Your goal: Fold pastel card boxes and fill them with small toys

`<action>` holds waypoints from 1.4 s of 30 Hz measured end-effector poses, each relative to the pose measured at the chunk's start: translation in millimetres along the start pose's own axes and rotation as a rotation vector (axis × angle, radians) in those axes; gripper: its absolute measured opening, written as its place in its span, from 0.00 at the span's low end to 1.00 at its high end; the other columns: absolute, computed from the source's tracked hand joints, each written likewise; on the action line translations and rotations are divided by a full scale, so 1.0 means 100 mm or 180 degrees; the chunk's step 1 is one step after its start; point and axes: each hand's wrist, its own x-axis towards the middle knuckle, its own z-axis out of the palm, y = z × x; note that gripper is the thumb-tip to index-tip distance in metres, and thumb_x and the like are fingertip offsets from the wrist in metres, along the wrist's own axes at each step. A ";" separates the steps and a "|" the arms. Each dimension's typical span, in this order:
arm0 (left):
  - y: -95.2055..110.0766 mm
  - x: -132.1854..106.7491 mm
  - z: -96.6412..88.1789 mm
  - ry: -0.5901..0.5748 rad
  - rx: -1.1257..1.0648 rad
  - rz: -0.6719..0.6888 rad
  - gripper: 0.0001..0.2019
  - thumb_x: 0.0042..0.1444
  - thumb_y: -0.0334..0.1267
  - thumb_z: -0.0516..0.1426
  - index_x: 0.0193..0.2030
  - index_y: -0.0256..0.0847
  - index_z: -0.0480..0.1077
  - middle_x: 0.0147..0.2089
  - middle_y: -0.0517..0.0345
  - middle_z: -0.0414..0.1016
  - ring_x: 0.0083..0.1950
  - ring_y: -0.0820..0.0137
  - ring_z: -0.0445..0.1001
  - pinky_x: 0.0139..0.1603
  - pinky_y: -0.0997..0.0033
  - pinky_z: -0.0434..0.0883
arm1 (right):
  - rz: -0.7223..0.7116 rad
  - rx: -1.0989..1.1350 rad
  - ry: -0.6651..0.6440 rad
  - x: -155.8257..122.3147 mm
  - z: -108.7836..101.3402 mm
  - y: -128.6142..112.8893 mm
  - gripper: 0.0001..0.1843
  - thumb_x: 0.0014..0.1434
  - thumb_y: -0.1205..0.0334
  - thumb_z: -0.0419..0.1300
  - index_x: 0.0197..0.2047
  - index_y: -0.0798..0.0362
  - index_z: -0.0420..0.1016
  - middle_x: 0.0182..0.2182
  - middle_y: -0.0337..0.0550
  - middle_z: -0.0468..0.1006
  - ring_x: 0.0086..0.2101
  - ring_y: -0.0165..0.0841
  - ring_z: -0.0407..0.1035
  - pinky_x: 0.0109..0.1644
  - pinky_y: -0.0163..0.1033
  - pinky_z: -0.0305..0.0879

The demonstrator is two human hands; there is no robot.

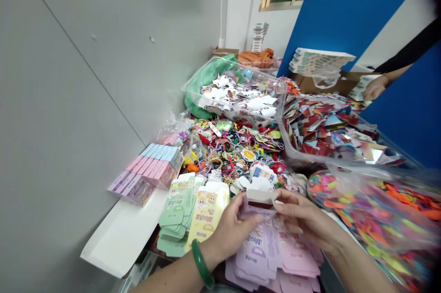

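Observation:
A small purple paper box with its top flaps standing up is held between my two hands. My left hand, with a green bangle on the wrist, grips the left side, thumb across the front. My right hand pinches the flap at the upper right; some of its fingers are hidden behind the box. Below my hands lie stacks of flat purple cartons and flat pink cartons. Flat yellow cartons and green cartons are stacked to the left of my left hand.
Folded-up boxes stand in rows at one end of a white tray by the wall. Small trinkets cover the middle. Behind are clear bins of paper pieces and cards. Another person's hand shows beyond blue panels.

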 end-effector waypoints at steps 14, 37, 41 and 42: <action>0.15 0.04 -0.09 0.0061 -0.0012 -0.0315 0.19 0.57 0.46 0.58 0.50 0.37 0.76 0.49 0.46 0.76 0.47 0.62 0.72 0.32 0.73 0.72 | 0.0023 -0.0297 -0.0080 0.11 0.08 0.04 0.20 0.45 0.50 0.70 0.31 0.53 0.67 0.17 0.30 0.65 0.13 0.19 0.51 0.16 0.28 0.44; 0.28 -0.03 -0.04 0.0349 0.1601 0.1152 0.03 0.55 0.34 0.63 0.36 0.38 0.79 0.36 0.52 0.77 0.40 0.67 0.76 0.38 0.71 0.74 | -0.3344 -0.3211 0.0209 -0.06 0.07 0.05 0.04 0.62 0.69 0.59 0.39 0.50 0.73 0.33 0.41 0.78 0.35 0.31 0.74 0.39 0.35 0.70; 0.22 -0.02 -0.09 0.0365 0.2051 0.1553 0.05 0.56 0.32 0.62 0.39 0.42 0.80 0.41 0.51 0.79 0.45 0.67 0.77 0.48 0.67 0.74 | -0.3609 -0.3435 0.0305 -0.05 0.03 0.07 0.07 0.62 0.70 0.60 0.42 0.51 0.75 0.38 0.45 0.78 0.39 0.32 0.74 0.43 0.36 0.71; 0.19 -0.03 -0.12 0.0360 0.2206 0.1681 0.07 0.57 0.33 0.61 0.40 0.42 0.80 0.43 0.51 0.80 0.46 0.67 0.78 0.50 0.67 0.75 | -0.3682 -0.3510 0.0328 -0.05 0.01 0.08 0.08 0.61 0.70 0.60 0.43 0.50 0.76 0.39 0.46 0.78 0.40 0.32 0.74 0.43 0.36 0.71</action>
